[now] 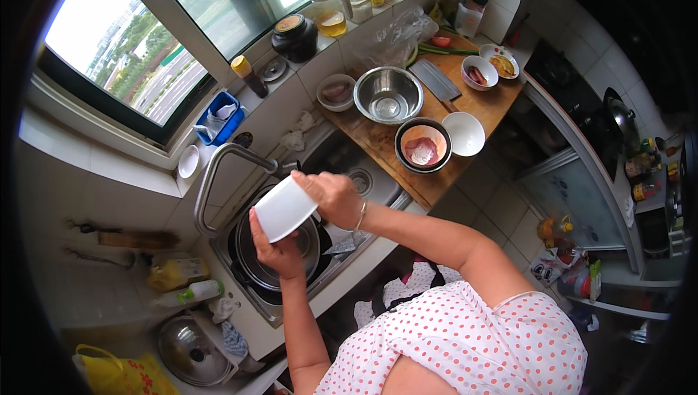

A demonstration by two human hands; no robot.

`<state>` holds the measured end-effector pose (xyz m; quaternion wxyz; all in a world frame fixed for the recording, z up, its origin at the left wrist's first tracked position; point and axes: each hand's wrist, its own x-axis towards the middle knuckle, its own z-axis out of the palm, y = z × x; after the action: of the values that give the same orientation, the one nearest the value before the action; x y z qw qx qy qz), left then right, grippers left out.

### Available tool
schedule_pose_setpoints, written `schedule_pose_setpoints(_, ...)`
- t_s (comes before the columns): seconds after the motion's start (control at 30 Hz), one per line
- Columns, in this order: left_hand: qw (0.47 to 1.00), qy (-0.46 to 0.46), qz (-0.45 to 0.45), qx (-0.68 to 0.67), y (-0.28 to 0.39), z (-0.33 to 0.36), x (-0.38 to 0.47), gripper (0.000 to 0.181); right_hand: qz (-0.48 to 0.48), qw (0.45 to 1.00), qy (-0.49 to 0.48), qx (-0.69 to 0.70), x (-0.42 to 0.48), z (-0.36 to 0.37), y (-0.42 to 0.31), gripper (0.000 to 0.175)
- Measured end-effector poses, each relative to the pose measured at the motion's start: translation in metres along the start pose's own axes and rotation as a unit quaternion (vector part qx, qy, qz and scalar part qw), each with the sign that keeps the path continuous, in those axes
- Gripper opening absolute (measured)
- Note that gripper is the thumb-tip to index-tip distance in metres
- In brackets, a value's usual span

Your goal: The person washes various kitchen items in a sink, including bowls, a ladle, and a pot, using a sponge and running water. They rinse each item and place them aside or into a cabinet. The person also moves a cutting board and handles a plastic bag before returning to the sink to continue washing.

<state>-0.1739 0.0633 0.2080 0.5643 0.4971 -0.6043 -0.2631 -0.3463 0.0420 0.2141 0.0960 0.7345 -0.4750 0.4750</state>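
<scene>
A white bowl (286, 208), tipped on its side, is held between my two hands above the left basin of the sink. My left hand (278, 253) grips its lower left rim, while my right hand (334, 199) grasps the upper right part. The inside of this bowl faces away and is hidden. Below it, a large metal pot (252, 256) or pan sits in the sink basin. The arched faucet (232, 149) stands just behind my hands, its spout end close to the bowl. I cannot tell whether water runs.
A wooden cutting board (376, 155) bridges the sink's right side. On it are a steel basin (388, 95), a cleaver (436, 80), a white bowl (463, 133) and a dark-rimmed bowl (423, 147) with pinkish contents. A black jar (294, 38) and an oil jug (331, 13) line the windowsill.
</scene>
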Motion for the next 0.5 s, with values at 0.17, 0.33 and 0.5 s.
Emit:
schedule_pose_setpoints(0.17, 0.998, -0.049, -0.009, 0.042, -0.001, 0.076, -0.025, 0.052, -0.004, 0.996, 0.089, -0.006, 0.017, -0.08, 0.076, 0.053)
schedule_pose_setpoints(0.33, 0.959, -0.213, -0.167, 0.089, -0.015, 0.175, -0.039, 0.025, 0.089, 0.982, 0.128, -0.109, -0.016, -0.187, 0.162, 0.044)
schedule_pose_setpoints(0.5, 0.904, -0.287, -0.222, 0.225, 0.035, 0.246, -0.02, 0.043, 0.435, 0.881, 0.032, -0.181, -0.099, -0.247, 0.227, 0.027)
